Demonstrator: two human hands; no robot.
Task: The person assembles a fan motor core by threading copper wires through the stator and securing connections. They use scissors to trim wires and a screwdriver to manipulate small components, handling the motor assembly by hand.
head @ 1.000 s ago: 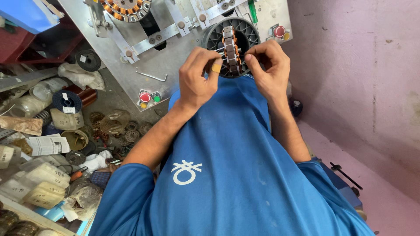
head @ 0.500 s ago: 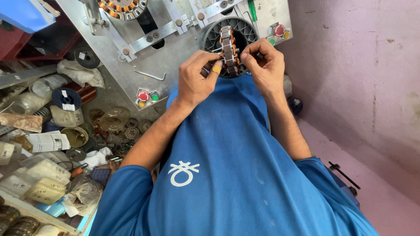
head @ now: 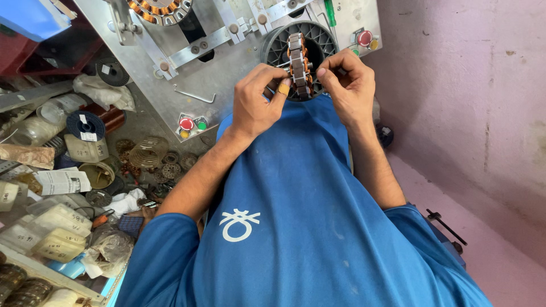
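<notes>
A ring-shaped stator core (head: 298,63) with grey slots and copper windings stands on edge in front of a round dark fixture (head: 321,35) on a grey metal machine panel (head: 187,74). My left hand (head: 257,101) pinches the stator's left side with thumb and fingers; a yellow strip is wrapped round one fingertip. My right hand (head: 348,84) grips the stator's right side. Both hands hold it just above my blue shirt.
A second wound stator (head: 159,8) sits at the panel's top. Red and green buttons (head: 192,123) are on the panel's near edge; a red one (head: 364,38) is at the right. Wire spools (head: 83,125), paper, bags and small parts crowd the left. A pink wall (head: 472,113) stands at the right.
Both hands have shifted slightly on the stator, the fingers closing nearer its rim. The stator stays in front of the round fixture.
</notes>
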